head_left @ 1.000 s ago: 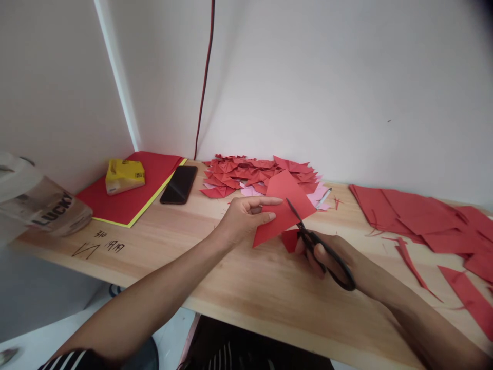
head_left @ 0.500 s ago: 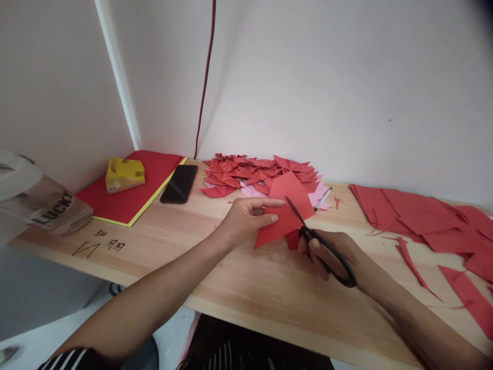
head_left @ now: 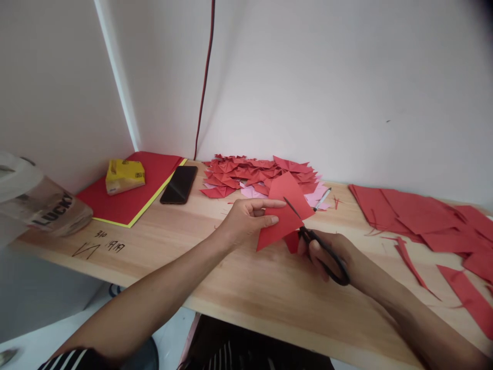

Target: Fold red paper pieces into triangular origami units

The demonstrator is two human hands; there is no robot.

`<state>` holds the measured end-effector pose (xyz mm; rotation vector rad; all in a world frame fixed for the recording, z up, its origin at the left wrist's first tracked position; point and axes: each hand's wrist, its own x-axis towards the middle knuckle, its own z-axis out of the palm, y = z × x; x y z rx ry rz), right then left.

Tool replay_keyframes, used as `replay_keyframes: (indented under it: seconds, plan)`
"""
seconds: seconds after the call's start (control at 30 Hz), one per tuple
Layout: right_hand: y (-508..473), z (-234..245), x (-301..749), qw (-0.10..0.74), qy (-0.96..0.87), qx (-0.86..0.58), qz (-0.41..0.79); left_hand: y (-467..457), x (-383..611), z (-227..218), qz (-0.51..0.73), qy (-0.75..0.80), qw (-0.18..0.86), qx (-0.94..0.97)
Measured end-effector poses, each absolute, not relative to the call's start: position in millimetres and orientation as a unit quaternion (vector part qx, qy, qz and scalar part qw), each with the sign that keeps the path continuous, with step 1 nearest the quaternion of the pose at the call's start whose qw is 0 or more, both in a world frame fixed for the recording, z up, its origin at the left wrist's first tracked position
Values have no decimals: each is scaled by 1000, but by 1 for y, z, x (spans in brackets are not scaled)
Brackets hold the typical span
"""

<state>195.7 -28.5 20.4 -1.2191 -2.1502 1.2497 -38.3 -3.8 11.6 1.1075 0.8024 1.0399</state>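
My left hand (head_left: 250, 218) pinches a sheet of red paper (head_left: 289, 203) between thumb and fingers, above the table. Black-handled scissors (head_left: 330, 255) are gripped in my right hand (head_left: 339, 252), their blades at the paper and pointing up and left towards my left fingertips. One blade lies across the front of the sheet. A red flap of paper (head_left: 291, 241) hangs below the blades, partly behind my right hand. Behind the sheet rests a heap of folded red and pink paper pieces (head_left: 246, 172).
On the right lie red paper sheets (head_left: 408, 213) and thin red offcuts (head_left: 412, 270). A pen (head_left: 322, 199) is beside the heap. To the left are a black phone (head_left: 179, 184), a red and yellow stack of paper (head_left: 142, 200), a yellow packet (head_left: 125, 176) and a clear bottle (head_left: 50, 205).
The scissor blades have closed somewhat on the paper, and the handles have swung slightly left. The lower corner of the sheet has shifted a little to the right. My left hand is nearly still.
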Motion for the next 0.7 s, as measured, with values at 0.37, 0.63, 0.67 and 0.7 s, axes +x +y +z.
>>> replay_keyframes:
  seconds: [0.37,0.63,0.67,0.7]
  plan:
    - [-29,28,193,202,-776,-414,431,-8,-34,9,421,342,657,524]
    - [-27,19,195,196,-768,-437,425,-9,-33,12,413,348,664,517]
    - [-26,17,196,193,-765,-441,427,-9,-33,12,417,346,663,517]
    - [-26,15,197,191,-762,-445,431,-8,-33,12,420,344,662,517]
